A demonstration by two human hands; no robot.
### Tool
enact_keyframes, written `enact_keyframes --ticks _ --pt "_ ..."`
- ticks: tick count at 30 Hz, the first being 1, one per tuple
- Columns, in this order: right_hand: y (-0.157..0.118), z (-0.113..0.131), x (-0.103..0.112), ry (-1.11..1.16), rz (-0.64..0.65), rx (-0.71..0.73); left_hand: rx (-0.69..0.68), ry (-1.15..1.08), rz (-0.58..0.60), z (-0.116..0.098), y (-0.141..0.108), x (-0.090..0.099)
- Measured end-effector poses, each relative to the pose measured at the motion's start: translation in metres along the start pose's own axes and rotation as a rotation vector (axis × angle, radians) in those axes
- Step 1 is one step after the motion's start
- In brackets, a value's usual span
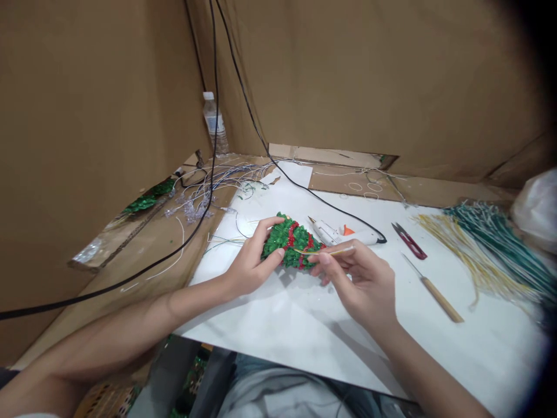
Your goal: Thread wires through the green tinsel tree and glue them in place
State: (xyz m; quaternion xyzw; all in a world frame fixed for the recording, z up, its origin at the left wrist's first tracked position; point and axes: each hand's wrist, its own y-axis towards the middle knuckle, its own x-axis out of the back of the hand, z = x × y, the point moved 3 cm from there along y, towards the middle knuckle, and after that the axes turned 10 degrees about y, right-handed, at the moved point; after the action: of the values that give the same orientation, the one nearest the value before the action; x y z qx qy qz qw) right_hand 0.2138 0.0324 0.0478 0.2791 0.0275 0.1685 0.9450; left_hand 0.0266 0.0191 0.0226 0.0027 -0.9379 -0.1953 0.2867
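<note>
A green tinsel piece with red bands (285, 235), shaped like a small tree, is held above the white board. My left hand (256, 258) grips its left end, with the thumb in front and the fingers behind. My right hand (354, 276) is at its right end, pinching a thin yellow and white strand (335, 251) between thumb and fingers. The strand's tip lies across the front of the green piece. Just behind my right hand rests a white glue gun (326, 232) with an orange trigger.
Red-handled snips (409, 241) and a wooden-handled awl (441, 299) lie to the right, beside yellow and green strand bundles (500, 238). Wires with clear pieces (191, 206) and a water bottle (216, 128) stand back left. A black cable (248, 104) hangs across the workspace.
</note>
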Motion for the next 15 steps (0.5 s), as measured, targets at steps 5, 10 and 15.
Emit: enact_keyframes --ticks 5,10,15 --pt "0.004 -0.011 -0.007 0.023 0.104 -0.17 0.0 -0.008 0.01 0.0 0.0 0.0" --pt "0.005 -0.005 -0.005 -0.087 0.049 -0.067 -0.01 0.025 -0.003 -0.002 0.0 0.001" --pt "0.001 0.0 -0.005 -0.099 0.0 0.05 -0.01 0.028 0.003 -0.001 0.0 0.001"
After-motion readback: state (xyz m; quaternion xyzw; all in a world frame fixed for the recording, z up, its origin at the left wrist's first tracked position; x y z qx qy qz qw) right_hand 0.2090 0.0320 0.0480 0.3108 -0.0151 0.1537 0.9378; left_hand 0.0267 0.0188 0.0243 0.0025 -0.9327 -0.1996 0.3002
